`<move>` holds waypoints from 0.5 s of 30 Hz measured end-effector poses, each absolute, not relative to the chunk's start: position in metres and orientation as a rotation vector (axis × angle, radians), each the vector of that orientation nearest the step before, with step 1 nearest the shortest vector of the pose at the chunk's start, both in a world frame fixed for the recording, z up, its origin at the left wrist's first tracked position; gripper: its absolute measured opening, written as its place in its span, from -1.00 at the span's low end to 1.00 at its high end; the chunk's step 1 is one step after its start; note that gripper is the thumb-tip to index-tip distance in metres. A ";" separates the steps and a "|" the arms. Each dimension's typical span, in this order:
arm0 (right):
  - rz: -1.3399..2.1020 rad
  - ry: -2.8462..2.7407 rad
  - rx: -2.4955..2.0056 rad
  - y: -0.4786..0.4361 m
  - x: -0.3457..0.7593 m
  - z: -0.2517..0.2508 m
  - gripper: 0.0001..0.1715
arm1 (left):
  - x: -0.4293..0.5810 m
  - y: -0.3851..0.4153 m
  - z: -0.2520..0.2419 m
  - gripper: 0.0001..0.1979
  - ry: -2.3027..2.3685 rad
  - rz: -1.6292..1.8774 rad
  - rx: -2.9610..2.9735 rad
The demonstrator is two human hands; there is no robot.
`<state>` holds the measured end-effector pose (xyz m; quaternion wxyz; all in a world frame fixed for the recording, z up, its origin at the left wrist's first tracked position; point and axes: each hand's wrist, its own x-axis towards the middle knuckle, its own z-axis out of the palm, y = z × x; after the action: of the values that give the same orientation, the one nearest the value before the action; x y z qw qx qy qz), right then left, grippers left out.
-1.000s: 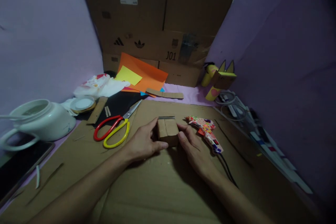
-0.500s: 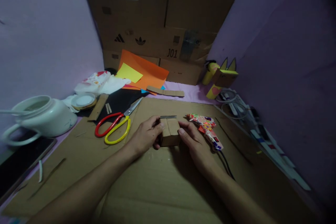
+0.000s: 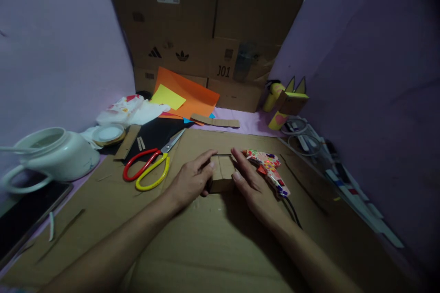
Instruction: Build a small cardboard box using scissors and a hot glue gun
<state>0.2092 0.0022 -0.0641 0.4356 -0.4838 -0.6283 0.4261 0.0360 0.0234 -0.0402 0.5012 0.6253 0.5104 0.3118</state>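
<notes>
A small brown cardboard box rests on the cardboard sheet between my hands, with a thin dark strip showing along its far top edge. My left hand grips its left side, the thumb lying on the top face and the other fingers partly hidden. On the opposite side, my right hand bears on the box, its thumb near the right edge and a straightened finger at the far right corner. Just right of that hand lies a flower-patterned glue gun, nozzle towards the box.
Scissors with red and yellow handles lie on the left of the cardboard sheet. Farther left stand a white pot and a dark phone. Orange paper lies behind; a cardboard figure stands at right.
My right hand's finger has lifted and straightened towards the box's far right corner. My left fingers have shifted slightly along the far edge. The box stays in place.
</notes>
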 end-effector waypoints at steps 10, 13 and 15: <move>0.935 -1.666 -1.221 0.004 0.212 -0.065 -0.39 | 0.029 0.019 -0.037 -0.36 1.211 0.721 1.850; 0.925 -1.696 -1.229 0.005 0.215 -0.066 -0.40 | 0.030 0.020 -0.038 -0.35 1.239 0.709 1.862; 0.936 -1.708 -1.226 0.006 0.217 -0.066 -0.40 | 0.030 0.020 -0.038 -0.35 1.230 0.705 1.845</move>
<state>0.2166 0.0060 -0.0656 0.4077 -0.4865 -0.6776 0.3715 0.0303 0.0202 -0.0385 0.3962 0.7281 0.4853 0.2781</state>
